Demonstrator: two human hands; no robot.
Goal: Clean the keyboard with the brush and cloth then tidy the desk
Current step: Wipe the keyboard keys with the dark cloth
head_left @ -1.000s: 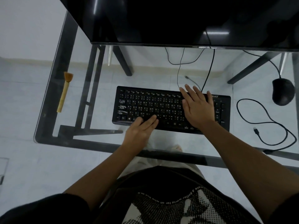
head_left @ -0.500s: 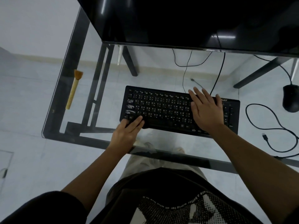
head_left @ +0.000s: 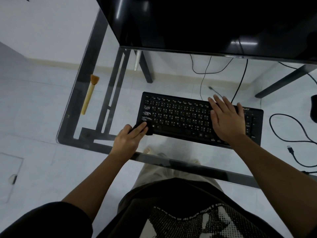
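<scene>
Glass formed the desk top [head_left: 89, 134], so we saw pale floor tiles and black frame bars through it. Our left hand [head_left: 127, 140] pressed a dark cloth [head_left: 148, 130] under its fingers on the black keyboard's [head_left: 180, 117] near-left corner. Our right hand [head_left: 226, 120] lay flat, fingers spread, on the keyboard's right part. We saw the wooden brush [head_left: 89, 94] well apart at the left edge, a black monitor [head_left: 205, 23] looming behind, and a loose cable [head_left: 289, 134] coiled at right.
</scene>
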